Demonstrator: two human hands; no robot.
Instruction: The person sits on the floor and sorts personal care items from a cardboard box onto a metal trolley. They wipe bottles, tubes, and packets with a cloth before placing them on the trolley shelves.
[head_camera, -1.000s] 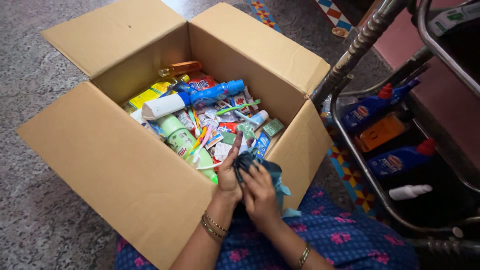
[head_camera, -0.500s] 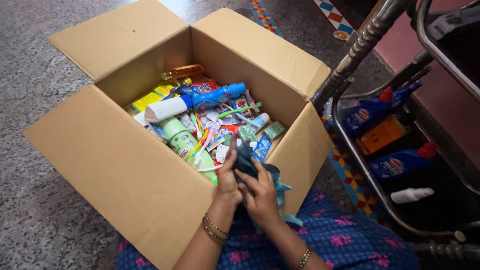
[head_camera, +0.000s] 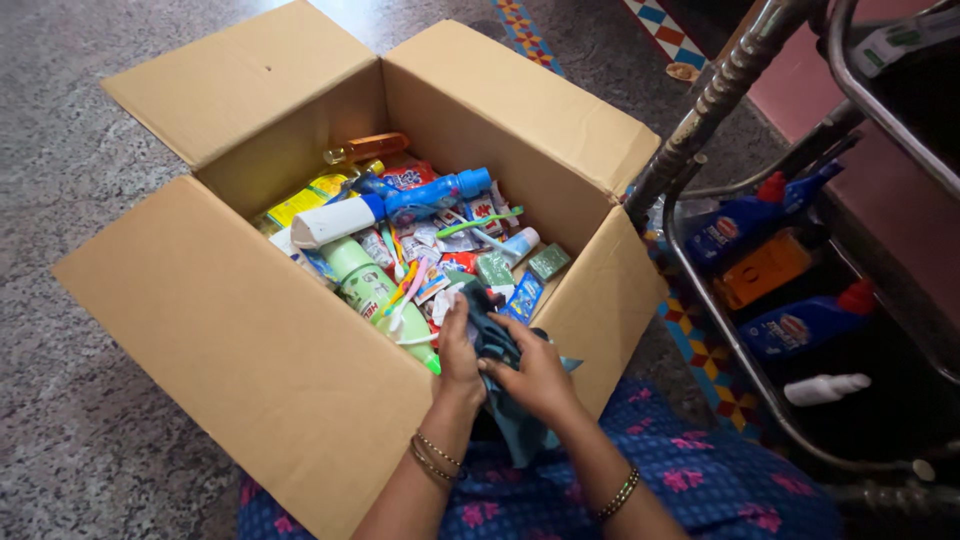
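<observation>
Both left hand (head_camera: 459, 352) and right hand (head_camera: 535, 375) clamped on crumpled blue cloth (head_camera: 500, 345), lower centre, long axis running top-to-bottom, over cardboard box (head_camera: 250, 340) edge.

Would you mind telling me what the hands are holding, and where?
Both hands, left and right, grip a dark blue-grey cloth by its bunched middle.

Box (head_camera: 300, 370) top open; rack (head_camera: 700, 110) blocks right.
</observation>
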